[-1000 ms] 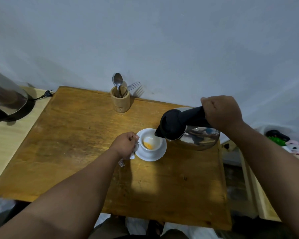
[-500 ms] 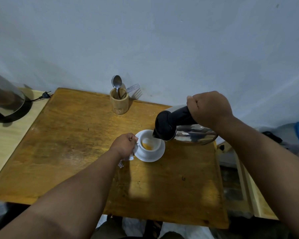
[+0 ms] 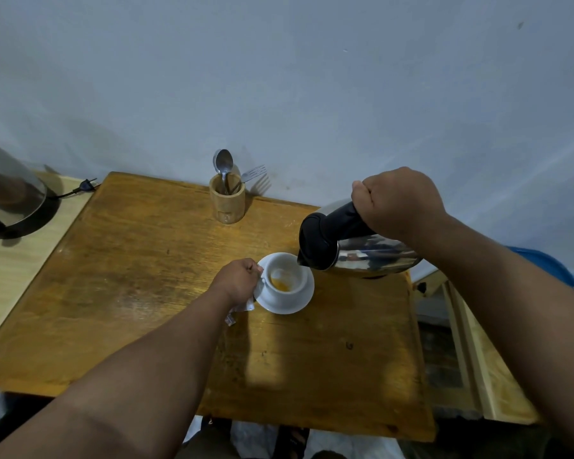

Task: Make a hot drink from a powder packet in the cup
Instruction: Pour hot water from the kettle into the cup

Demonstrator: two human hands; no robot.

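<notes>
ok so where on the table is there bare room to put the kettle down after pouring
Bare wood on the table: the wide left half, between the utensil holder and the left hand, and the near strip below the saucer. It is crowded around the cup, under the kettle that the right hand holds.

Right hand (image 3: pixel 399 201) tilts kettle (image 3: pixel 352 243) over cup (image 3: pixel 284 276); left hand (image 3: pixel 237 281) grips cup handle.

Left hand (image 3: pixel 237 281) hid cup (image 3: pixel 285 276) handle & most of packet (image 3: pixel 242 309). Right hand (image 3: pixel 400 203) covered kettle (image 3: pixel 355 246) handle rear. Water stream: couldn't tell. Second kettle (image 3: pixel 7 197) cut off at left edge. Blue thing (image 3: pixel 544 263) at right mostly hidden behind arm.
</notes>
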